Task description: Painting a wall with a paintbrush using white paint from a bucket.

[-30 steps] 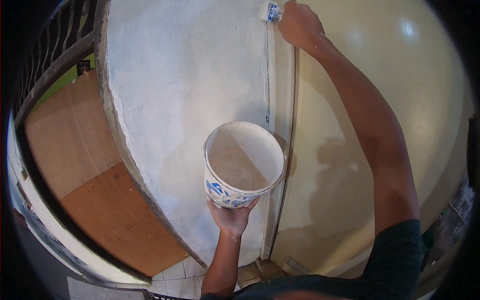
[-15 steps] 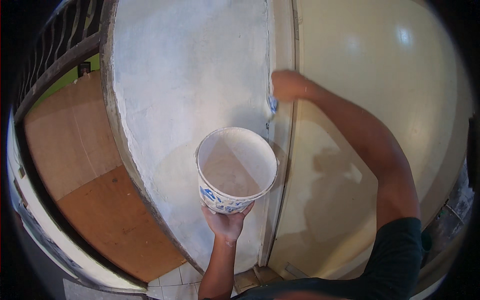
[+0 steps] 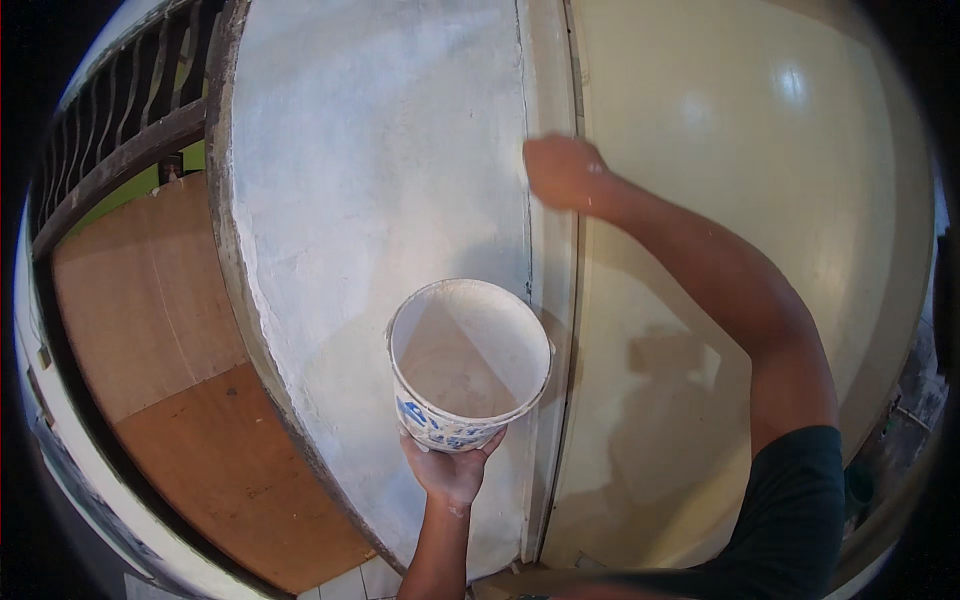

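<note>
A white bucket (image 3: 430, 428), smeared and with worn blue print on its side, rests tilted toward me on my left hand (image 3: 453, 474), whose fingers spread under its base and lower side. Pale residue coats its inside. Higher up, my right hand (image 3: 566, 173) is closed in a fist at the edge where the whitish wall panel (image 3: 350, 190) meets the pale door frame (image 3: 553, 290). The small blue-and-white tool that showed below this fist a moment ago is hidden behind the hand now.
A smooth cream door (image 3: 720, 240) stands to the right, with my shadow on it. At left, past the wall's rough edge (image 3: 262, 310), are brown boards (image 3: 180, 430) and a dark railing (image 3: 130, 95). Light floor tiles (image 3: 345, 585) show at the bottom.
In the picture, my right fist has shifted slightly left, and the blue-and-white tool has gone out of sight. The bucket and my left hand sit a little lower; the whole view has shifted somewhat.
</note>
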`<act>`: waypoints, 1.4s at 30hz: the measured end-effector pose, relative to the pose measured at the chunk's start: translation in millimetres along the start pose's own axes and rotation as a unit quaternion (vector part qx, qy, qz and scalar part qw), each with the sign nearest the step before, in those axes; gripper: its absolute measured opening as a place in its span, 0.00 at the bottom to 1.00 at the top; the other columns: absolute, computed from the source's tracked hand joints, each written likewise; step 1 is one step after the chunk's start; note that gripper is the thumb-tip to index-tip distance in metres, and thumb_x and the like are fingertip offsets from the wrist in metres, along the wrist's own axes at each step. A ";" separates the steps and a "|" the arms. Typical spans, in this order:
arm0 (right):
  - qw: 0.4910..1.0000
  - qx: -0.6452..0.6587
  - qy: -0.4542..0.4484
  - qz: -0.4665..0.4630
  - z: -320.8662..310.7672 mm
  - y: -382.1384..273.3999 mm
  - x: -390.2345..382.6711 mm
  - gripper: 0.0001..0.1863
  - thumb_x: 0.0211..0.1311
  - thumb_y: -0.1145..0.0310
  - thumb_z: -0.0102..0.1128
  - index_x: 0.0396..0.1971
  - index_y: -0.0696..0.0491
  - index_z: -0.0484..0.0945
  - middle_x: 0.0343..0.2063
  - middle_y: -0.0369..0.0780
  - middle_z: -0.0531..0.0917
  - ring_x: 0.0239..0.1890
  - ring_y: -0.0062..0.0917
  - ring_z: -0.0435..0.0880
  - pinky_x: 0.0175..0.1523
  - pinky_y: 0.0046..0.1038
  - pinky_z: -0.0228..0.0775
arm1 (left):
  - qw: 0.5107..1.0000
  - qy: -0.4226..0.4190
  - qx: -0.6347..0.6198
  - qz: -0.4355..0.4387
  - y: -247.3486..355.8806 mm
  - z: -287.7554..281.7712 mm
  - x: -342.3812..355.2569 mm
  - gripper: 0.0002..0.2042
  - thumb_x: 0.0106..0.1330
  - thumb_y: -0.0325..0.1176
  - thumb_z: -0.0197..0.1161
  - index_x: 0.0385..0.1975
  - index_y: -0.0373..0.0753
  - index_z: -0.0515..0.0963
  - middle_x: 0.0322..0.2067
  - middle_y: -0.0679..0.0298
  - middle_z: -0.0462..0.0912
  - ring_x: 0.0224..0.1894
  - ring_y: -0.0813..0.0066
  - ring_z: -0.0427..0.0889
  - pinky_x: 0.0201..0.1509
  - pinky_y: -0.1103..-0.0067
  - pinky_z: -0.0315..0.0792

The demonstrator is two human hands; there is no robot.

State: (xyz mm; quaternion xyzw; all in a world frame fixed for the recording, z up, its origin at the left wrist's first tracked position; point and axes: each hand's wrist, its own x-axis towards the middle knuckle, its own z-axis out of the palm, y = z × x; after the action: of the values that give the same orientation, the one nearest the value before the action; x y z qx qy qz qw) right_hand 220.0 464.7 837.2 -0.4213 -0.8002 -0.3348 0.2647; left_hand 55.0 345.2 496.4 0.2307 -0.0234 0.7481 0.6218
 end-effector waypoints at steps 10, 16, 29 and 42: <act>0.993 -0.027 -0.101 -0.048 -1.2 15.8 38.3 0.11 0.45 0.73 0.58 0.26 0.65 0.84 0.31 0.58 0.84 0.36 0.52 0.86 0.40 0.46 0.79 | 0.999 -0.030 0.013 0.001 2.6 -0.2 2.8 0.39 0.70 0.66 0.38 0.74 0.47 0.53 0.72 0.50 0.58 0.69 0.40 0.65 0.66 0.41 0.64; 0.985 0.018 0.147 0.094 -56.9 27.3 53.7 0.11 0.53 0.74 0.58 0.34 0.59 0.86 0.35 0.50 0.87 0.40 0.44 0.88 0.41 0.44 0.81 | 1.000 0.002 0.012 0.006 3.8 1.5 -10.1 0.40 0.69 0.67 0.40 0.74 0.46 0.52 0.72 0.50 0.58 0.68 0.40 0.65 0.65 0.41 0.65; 0.941 0.037 -0.283 -0.182 91.8 -60.5 -101.6 0.07 0.49 0.76 0.57 0.26 0.60 0.85 0.30 0.54 0.86 0.37 0.48 0.87 0.40 0.46 0.79 | 0.992 0.078 -0.050 0.080 32.7 -43.2 -48.0 0.39 0.69 0.66 0.44 0.75 0.51 0.53 0.74 0.55 0.53 0.73 0.44 0.57 0.67 0.37 0.60; 0.990 -0.027 0.133 0.039 9.9 -43.1 -19.8 0.11 0.67 0.74 0.52 0.33 0.61 0.84 0.31 0.50 0.86 0.35 0.40 0.88 0.39 0.38 0.80 | 0.981 0.105 -0.054 0.155 65.3 -94.7 -109.0 0.37 0.71 0.58 0.52 0.74 0.46 0.54 0.74 0.54 0.55 0.74 0.45 0.54 0.71 0.37 0.51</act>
State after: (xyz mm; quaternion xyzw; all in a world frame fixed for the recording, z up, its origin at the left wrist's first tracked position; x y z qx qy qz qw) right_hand 191.9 444.2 803.4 -0.4109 -0.7316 -0.3988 0.3700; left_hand -23.2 260.7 387.5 0.1105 -0.0341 0.8532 0.5086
